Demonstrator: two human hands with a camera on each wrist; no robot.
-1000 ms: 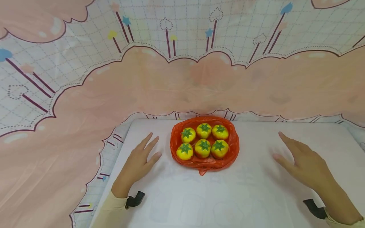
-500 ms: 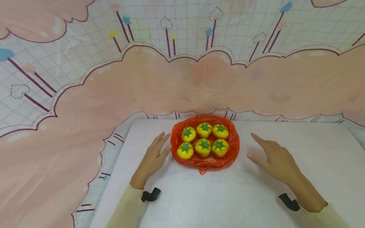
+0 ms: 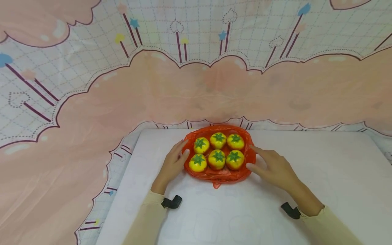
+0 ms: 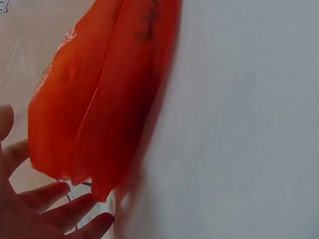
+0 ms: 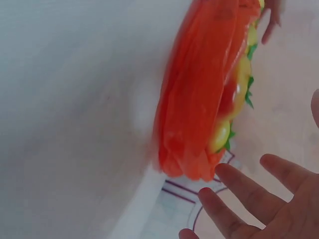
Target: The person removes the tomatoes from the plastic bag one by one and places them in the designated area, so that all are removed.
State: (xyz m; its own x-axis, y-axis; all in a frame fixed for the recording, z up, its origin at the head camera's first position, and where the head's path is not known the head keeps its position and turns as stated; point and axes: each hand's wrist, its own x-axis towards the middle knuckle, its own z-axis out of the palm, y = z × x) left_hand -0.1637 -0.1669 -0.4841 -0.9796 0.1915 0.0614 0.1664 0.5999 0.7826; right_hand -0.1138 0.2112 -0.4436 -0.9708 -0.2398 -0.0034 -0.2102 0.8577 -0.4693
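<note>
A red plastic bag (image 3: 225, 177) with its rim rolled down sits on the white table. Inside it are several yellow fruits (image 3: 216, 160) with green star-shaped tops, like persimmons. My left hand (image 3: 172, 165) is at the bag's left side, fingers spread and slightly bent. At the right side is my right hand (image 3: 277, 168), thumb and index finger extended towards the rim. Both wrist views show spread fingers beside the bag's wall (image 4: 119, 99); whether the fingertips touch it I cannot tell. Some fruits (image 5: 237, 92) show above the rim in the right wrist view.
The white tabletop (image 3: 232, 217) extends in front of the bag and to both sides. Behind the table hangs a pink and white patterned cloth (image 3: 196, 92), which also runs down the left side. Each wrist wears a black band (image 3: 171, 202).
Both hands have moved inward, the left to the right and the right to the left, from apart on the table to the bag's two sides. The bag and fruits stay in place.
</note>
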